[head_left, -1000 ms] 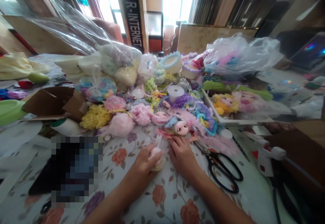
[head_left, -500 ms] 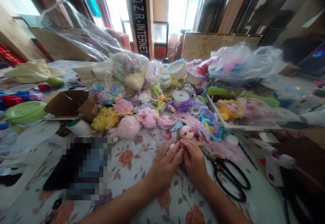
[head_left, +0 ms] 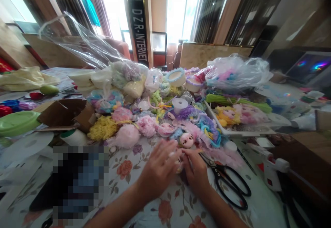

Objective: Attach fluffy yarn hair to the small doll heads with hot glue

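Note:
My left hand is slightly smeared by motion, its fingers stretched out and lifted over a small pale object between the two hands. That object shows only in part, with a hint of yellow; I cannot make out its kind. On its other side, my right hand has thumb and fingers closed at the object's edge. Just beyond the fingertips lies a doll head with large brown eyes, among pink and blue fluffy trim. Black-handled scissors rest right of my right hand.
A white tray with dolls stands at right, near a glue gun. Pompoms, a white spool and plastic bags are heaped behind. At left are a cardboard box and a green lid.
My left hand has lifted and spread its fingers from the pinch beside my right hand. The white tag seen at the fingertips is out of sight. The view has tilted up slightly.

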Demonstrator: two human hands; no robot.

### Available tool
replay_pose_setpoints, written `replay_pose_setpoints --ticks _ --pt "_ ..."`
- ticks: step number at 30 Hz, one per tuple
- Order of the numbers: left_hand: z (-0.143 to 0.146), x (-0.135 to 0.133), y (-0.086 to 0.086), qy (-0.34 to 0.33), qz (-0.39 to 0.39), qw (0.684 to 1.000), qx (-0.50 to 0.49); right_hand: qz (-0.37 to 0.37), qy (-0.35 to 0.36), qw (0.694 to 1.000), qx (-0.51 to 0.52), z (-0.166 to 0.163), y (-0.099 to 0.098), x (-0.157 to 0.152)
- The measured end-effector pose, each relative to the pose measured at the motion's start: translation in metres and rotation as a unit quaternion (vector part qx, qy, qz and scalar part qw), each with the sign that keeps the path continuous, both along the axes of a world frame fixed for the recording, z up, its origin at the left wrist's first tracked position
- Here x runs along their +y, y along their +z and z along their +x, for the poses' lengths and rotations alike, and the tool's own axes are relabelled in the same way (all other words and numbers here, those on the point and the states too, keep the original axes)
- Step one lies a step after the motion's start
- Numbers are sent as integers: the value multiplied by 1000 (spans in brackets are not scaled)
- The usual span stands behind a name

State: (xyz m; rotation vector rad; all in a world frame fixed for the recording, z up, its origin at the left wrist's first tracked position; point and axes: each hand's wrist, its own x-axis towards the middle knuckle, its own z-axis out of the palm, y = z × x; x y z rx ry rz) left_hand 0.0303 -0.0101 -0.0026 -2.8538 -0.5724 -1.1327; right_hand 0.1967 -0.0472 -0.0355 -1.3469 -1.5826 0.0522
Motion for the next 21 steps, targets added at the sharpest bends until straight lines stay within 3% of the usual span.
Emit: replay_pose_setpoints --ticks 4,6,7,9,12,16,19,21 --pt "-4 46 83 65 -82 978 -179 8 -2 1000 -1 0 -2 2" --pt "-3 82 110 82 -181 947 -253 11 -8 1000 -3 0 -4 2" --pt "-2 101 116 88 -243 912 -317 12 -13 1000 -4 0 -5 1" --pt "1 136 112 79 -366 810 -451 14 -27 1000 -2 2 -3 1" --pt "7 172 85 94 -506 652 -557 -11 -43 998 44 8 17 14" --pt "10 191 54 83 -571 604 -549 -72 -10 980 185 29 75 82" --pt "7 201 47 82 -592 570 -564 -137 5 935 328 49 116 165" --pt "4 209 46 87 -594 541 -589 -165 -8 918 359 61 134 222"
